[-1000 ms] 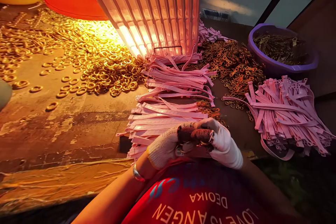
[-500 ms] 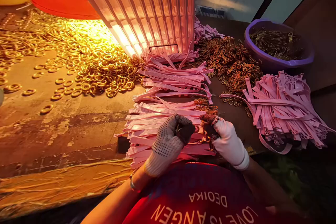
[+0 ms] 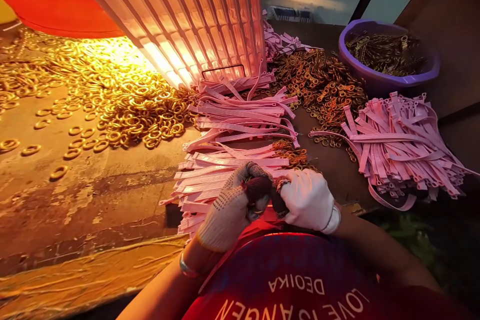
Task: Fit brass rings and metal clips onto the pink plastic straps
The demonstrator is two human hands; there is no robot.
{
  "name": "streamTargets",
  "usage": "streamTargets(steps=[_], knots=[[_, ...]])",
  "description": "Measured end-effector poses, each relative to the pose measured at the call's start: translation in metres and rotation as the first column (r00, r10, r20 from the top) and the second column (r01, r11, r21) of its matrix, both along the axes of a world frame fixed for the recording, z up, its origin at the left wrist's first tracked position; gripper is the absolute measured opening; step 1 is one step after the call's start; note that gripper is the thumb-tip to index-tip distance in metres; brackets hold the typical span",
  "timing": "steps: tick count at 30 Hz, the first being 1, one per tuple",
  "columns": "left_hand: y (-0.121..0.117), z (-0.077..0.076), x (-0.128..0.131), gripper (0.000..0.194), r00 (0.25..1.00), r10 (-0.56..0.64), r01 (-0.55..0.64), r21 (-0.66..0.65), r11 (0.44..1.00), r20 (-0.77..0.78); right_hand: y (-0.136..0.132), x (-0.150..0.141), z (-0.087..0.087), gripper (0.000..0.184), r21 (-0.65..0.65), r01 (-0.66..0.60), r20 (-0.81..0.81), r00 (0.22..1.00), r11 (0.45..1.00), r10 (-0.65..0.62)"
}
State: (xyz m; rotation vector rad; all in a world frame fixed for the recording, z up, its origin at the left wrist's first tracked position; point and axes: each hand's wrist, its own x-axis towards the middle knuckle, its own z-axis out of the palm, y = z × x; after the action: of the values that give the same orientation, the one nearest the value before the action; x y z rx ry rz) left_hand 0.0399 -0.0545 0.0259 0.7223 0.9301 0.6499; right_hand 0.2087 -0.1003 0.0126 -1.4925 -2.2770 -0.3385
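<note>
My left hand (image 3: 236, 205), in a dotted knit glove with dark fingertips, is closed in front of my shirt. A pink strap (image 3: 221, 262) runs out from under it and trails down across the shirt. A small bit of metal shows by its fingertips, too little of it to name. My right hand (image 3: 307, 200), in a white glove, is closed with its fingertips against those of the left; what it grips is hidden. Beneath and beyond both hands lies a stack of pink straps (image 3: 210, 175), with brassy chain pieces (image 3: 290, 152) at its right ends.
Gold rings (image 3: 142, 110) lie heaped on the worn table (image 3: 123, 190) at left, under a bright red lampshade (image 3: 56, 5). A ribbed translucent panel (image 3: 187, 15) stands behind the straps. At right are chain clasps (image 3: 318, 85), a purple basin (image 3: 390, 82) and more pink straps (image 3: 405, 145).
My hands have come together and moved slightly left, the right one turning its back upward. A pink strap now trails below the left hand. The whole view has shifted a little.
</note>
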Motion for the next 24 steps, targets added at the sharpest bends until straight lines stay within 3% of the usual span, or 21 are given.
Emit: streamTargets(steps=[3, 5, 7, 10, 12, 14, 16, 17, 20, 24], knots=[[0.004, 0.007, 0.004, 0.020, 1.000, 0.008, -0.008, 0.015, 1.000, 0.000, 0.000, -0.003, -0.003, 0.026, -0.114, -0.026, -0.219, 0.976, 0.993, 0.001], [0.008, 0.013, 0.006, 0.020, 1.000, 0.023, -0.022, 0.048, 0.999, -0.016, 0.000, -0.005, -0.002, 0.023, -0.278, -0.071, -0.434, 0.899, 0.958, -0.059], [0.016, 0.018, 0.008, 0.019, 0.998, 0.009, -0.002, 0.112, 0.994, -0.058, 0.002, -0.003, 0.000, 0.019, -0.370, -0.099, -0.545, 0.828, 0.924, -0.130], [0.038, 0.014, 0.012, 0.013, 0.966, -0.125, 0.186, 0.272, 0.944, -0.227, 0.006, 0.013, -0.002, 0.014, -0.305, -0.048, -0.595, 0.789, 0.951, -0.151], [0.058, 0.005, 0.019, 0.011, 0.887, -0.187, 0.381, 0.438, 0.814, -0.423, 0.006, 0.031, -0.009, 0.013, -0.223, 0.040, -0.649, 0.740, 0.974, -0.179], [0.079, -0.006, 0.032, 0.009, 0.749, -0.135, 0.593, 0.566, 0.573, -0.649, 0.004, 0.052, -0.021, 0.016, -0.197, 0.143, -0.707, 0.664, 0.970, -0.242], [0.098, -0.015, 0.054, 0.010, 0.556, -0.014, 0.787, 0.520, 0.332, -0.831, -0.001, 0.071, -0.035, 0.016, -0.220, 0.222, -0.729, 0.610, 0.950, -0.311], [0.106, -0.018, 0.067, 0.018, 0.430, 0.027, 0.868, 0.421, 0.264, -0.903, -0.005, 0.078, -0.043, 0.015, -0.239, 0.247, -0.720, 0.603, 0.939, -0.343], [0.125, -0.025, 0.109, 0.031, 0.269, 0.062, 0.926, 0.275, 0.260, -0.961, -0.018, 0.092, -0.062, 0.014, -0.270, 0.296, -0.660, 0.636, 0.916, -0.400], [0.138, -0.031, 0.146, 0.033, 0.157, 0.070, 0.947, 0.170, 0.272, -0.985, -0.030, 0.099, -0.075, 0.009, -0.287, 0.326, -0.628, 0.646, 0.901, -0.434]])
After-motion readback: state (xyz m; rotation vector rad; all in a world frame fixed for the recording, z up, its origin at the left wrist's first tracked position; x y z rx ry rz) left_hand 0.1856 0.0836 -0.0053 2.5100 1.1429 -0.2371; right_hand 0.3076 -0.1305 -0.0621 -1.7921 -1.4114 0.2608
